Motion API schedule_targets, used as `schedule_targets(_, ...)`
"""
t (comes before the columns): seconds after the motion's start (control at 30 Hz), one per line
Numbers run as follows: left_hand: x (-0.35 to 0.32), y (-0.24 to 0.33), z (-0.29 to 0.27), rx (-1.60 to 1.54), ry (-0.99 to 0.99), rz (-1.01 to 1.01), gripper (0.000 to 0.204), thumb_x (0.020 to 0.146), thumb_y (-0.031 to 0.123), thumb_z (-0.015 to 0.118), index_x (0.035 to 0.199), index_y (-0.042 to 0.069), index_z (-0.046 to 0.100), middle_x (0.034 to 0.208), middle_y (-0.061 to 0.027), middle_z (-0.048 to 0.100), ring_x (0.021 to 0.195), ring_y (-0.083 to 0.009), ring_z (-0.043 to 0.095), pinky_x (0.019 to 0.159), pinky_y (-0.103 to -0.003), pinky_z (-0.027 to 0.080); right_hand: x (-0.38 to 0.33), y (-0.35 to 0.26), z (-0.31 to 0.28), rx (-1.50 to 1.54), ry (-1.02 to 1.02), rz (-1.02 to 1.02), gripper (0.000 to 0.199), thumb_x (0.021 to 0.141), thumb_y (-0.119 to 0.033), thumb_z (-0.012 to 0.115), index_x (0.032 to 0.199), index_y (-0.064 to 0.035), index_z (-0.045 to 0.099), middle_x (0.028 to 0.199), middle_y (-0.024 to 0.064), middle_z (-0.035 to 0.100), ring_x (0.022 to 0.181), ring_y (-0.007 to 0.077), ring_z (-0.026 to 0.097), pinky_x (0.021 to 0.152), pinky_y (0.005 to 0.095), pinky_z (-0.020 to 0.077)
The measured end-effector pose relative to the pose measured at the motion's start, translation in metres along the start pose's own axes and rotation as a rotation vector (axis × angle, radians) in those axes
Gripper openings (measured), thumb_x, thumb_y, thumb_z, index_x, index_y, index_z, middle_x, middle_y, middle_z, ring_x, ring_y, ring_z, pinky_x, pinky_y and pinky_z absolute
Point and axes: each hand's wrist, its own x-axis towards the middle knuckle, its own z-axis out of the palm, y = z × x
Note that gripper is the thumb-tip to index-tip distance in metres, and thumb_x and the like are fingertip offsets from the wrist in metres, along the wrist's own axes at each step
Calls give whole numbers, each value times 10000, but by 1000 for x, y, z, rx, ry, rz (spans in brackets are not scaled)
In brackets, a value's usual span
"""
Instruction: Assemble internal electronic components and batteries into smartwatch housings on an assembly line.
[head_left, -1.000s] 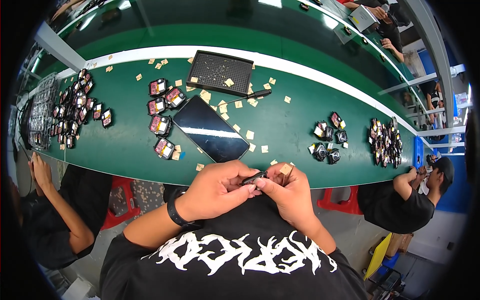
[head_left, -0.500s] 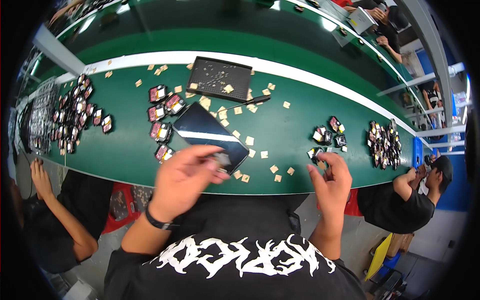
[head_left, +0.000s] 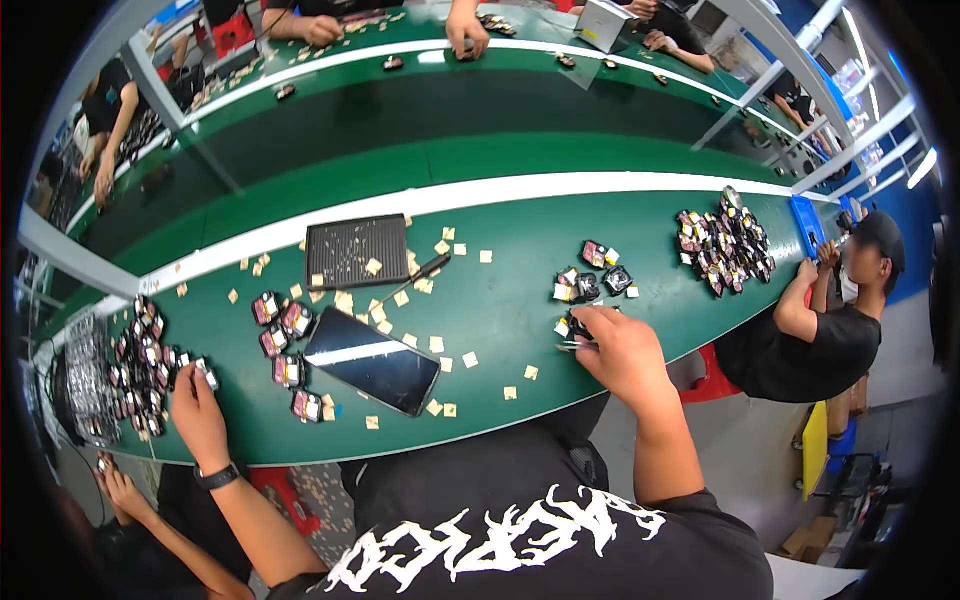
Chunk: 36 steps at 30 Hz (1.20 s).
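My left hand reaches to the left pile, its fingertips together against a small black electronic module with a white label. Beside it are several more black-and-pink modules. Toward the right, my right hand has its fingers curled at a small cluster of modules. A thin pale piece pokes out under its fingertips, and what it holds is hidden. Between the hands, a dark phone-like slab lies flat, with a short column of modules on its left.
A black tray stands at the table's back, a black-handled tool beside it. Tan squares are scattered around. A large module pile lies right, near a blue bin and a seated co-worker. Clear plastic trays are stacked far left.
My left hand has moved left from above the slab to the left pile; the small dark piece in its fingers no longer shows. My right hand has lowered over its cluster. The view has shifted.
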Motion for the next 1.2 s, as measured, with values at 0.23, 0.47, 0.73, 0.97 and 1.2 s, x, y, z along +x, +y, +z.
schedule_targets(0.23, -8, 54, -6, 470, 221, 210, 321, 995, 209, 630, 1182, -49, 665, 1158, -236, 654, 1039, -429, 619, 920, -484, 482, -2, 9, 6, 78, 120, 99, 364, 801, -96, 718, 1161, -92, 670, 906, 125, 716, 771, 321, 696, 711, 408, 557)
schedule_targets(0.47, -98, 197, 57, -906, -615, -31, 396, 987, 95, 642, 1362, -5, 562, 1288, -155, 635, 1163, -221, 628, 962, -351, 530, 1, -34, 18, 1440, 94, 500, 185, 947, -52, 669, 1128, -26, 641, 817, 30, 690, 506, 62, 498, 455, 227, 360)
schedule_targets(0.73, -115, 246, 91, -1366, -1166, -472, 412, 1029, 92, 583, 1415, -23, 496, 1290, -128, 642, 1111, -168, 650, 938, -314, 550, -8, -100, 16, 1774, -223, 532, 166, 984, -80, 661, 1123, -25, 588, 912, 32, 646, 671, 52, 553, 564, 209, 433)
schedule_targets(0.97, -122, 236, 88, -1239, -1065, -416, 408, 1005, 39, 608, 1397, -20, 514, 1231, -122, 681, 1044, -121, 653, 906, -251, 523, -26, -92, 24, 1313, -51, 341, 234, 1033, -201, 618, 1080, 21, 678, 921, 42, 624, 797, 89, 544, 719, 258, 463)
schedule_targets(1.2, -120, 236, 83, -954, -927, -51, 455, 1011, 6, 566, 1451, -40, 460, 1209, -124, 669, 1095, -162, 664, 843, -274, 526, -26, -89, 17, 968, -177, 94, 453, 961, -285, 730, 661, 2, 547, 569, 54, 472, 517, 133, 419, 485, 339, 345)
